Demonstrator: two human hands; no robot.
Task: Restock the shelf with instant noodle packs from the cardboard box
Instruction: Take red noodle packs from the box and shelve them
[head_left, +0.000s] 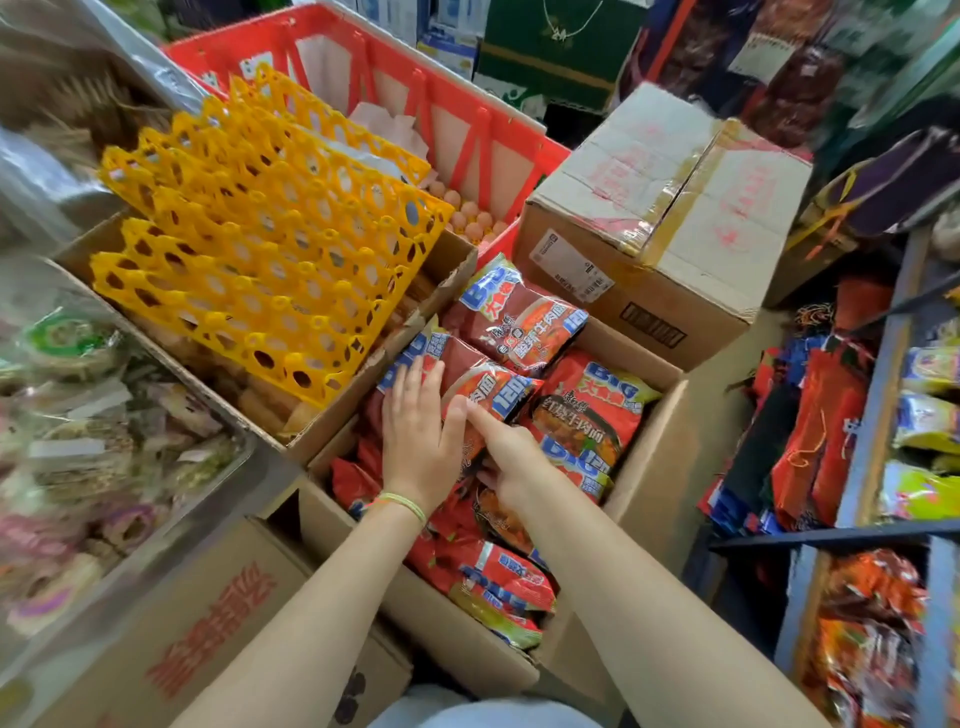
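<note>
An open cardboard box (647, 488) in the middle holds several red instant noodle packs with blue "BIG" lettering. My left hand (421, 431) lies flat, fingers together, against the left side of one noodle pack (493, 389) that stands up in the box. My right hand (511, 457) touches the same pack from the right, its fingers curled under the pack's lower edge. Both hands press on this pack from two sides. The shelf (878, 415) stands at the right, with packets on its levels.
Yellow egg trays (270, 249) lean in a cardboard box to the left. A red crate (467, 119) with eggs stands behind. A sealed taped carton (670, 218) sits beyond the noodle box. Bagged goods fill a metal tray (104, 415) at far left.
</note>
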